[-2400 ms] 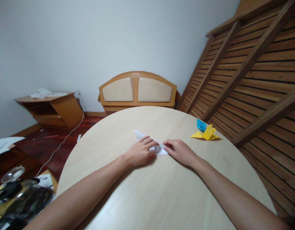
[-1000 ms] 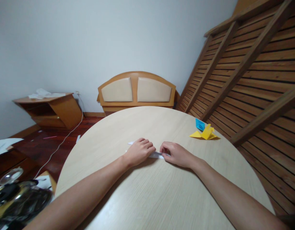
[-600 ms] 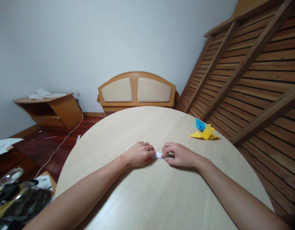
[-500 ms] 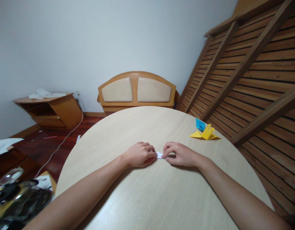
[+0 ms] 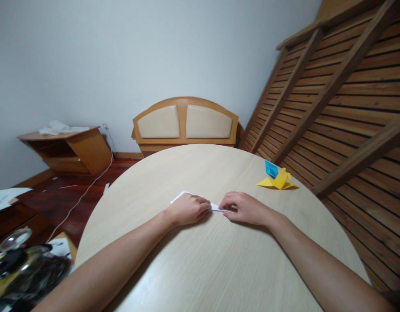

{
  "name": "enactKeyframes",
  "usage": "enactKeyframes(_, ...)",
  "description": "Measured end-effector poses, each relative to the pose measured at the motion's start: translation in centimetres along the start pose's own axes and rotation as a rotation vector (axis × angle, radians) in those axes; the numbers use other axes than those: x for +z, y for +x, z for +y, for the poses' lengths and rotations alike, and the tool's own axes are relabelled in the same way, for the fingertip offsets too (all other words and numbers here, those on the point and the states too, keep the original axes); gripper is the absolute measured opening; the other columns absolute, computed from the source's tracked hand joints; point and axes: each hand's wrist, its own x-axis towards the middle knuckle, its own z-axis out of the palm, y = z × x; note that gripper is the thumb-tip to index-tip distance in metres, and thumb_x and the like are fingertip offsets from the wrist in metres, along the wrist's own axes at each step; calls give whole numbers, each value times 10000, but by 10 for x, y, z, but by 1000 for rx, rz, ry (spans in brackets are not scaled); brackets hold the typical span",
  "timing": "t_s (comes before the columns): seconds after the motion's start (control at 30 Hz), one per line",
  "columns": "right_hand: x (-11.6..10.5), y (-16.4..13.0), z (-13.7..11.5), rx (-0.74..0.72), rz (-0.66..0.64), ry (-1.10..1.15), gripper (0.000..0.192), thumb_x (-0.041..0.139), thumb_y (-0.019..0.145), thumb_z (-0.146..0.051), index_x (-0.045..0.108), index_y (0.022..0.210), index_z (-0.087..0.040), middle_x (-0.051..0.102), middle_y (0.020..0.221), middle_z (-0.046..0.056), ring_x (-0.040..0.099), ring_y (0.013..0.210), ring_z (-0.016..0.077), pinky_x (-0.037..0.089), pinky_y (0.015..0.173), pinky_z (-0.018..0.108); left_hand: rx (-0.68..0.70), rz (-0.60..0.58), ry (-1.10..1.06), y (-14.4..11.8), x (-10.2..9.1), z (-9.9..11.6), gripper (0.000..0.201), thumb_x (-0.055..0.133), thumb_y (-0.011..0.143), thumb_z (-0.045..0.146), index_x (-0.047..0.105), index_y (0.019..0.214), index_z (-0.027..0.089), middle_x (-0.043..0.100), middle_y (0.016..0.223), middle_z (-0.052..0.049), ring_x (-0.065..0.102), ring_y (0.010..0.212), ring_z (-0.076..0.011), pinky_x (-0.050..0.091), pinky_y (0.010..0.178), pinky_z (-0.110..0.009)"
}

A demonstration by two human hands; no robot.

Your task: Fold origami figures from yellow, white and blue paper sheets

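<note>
1. Paper (image 5: 181, 196): white, thin, folded flat into a narrow strip. It lies near the middle of the table (image 5: 219, 268). I see one pointed corner past the left hand (image 5: 188, 209) and a short sliver between the two hands. Half a second ago that left corner was hidden; now it shows.
2. Left hand: palm down, fingers curled and pressed together on the paper, pinning it to the table. It sits where it did half a second ago.
3. Right hand (image 5: 245, 208): fingertips together, pressed on the right end of the paper. Half a second ago its fingers were bunched higher; now they lie lower and flatter along the strip.
4. Table: round, pale wood-grain laminate, matte and smooth.
5. Yellow fold (image 5: 280, 180): a creased paper shape with raised points, at the far right of the table, well apart from the hands. I see no change in it.
6. Blue fold (image 5: 271, 169): a small paper triangle, touching the yellow fold at its far side.
7. Headboard (image 5: 186, 122): arched wood frame with two beige padded panels, beyond the table.
8. Slats (image 5: 349, 95): dark brown wooden frame leaning at right, with ribbed planks and thick crossbars.
</note>
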Motion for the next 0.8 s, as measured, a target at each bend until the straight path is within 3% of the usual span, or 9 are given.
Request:
enactKeyframes(0.3, 3, 2, -1, -25, 48, -85, 261, 601, 803, -148, 747, 997, -244, 732, 887, 20, 633, 801, 183, 438, 737, 279, 30, -29, 53, 4, -1, 2, 309, 424, 984, 192, 537, 1271, 173, 739, 1030, -70, 715, 817, -174, 548, 713, -277)
enactKeyframes(0.67, 8, 4, -6, -33, 116, -167, 247, 562, 849, -139, 735, 1003, -226, 728, 879, 28, 639, 766, 168, 435, 710, 267, -75, 4, 149, 5, -1, 4, 193, 442, 1001, 203, 623, 947, 165, 705, 806, -42, 673, 703, -158, 485, 631, -263)
enactKeyframes(0.8, 10, 6, -6, -53, 202, -130, 182, 595, 881, -188, 717, 1014, -216, 724, 911, 37, 647, 799, 169, 453, 726, 270, -162, 65, 166, 4, -1, 4, 153, 474, 963, 196, 610, 899, 166, 690, 760, -33, 637, 664, -162, 466, 617, -278)
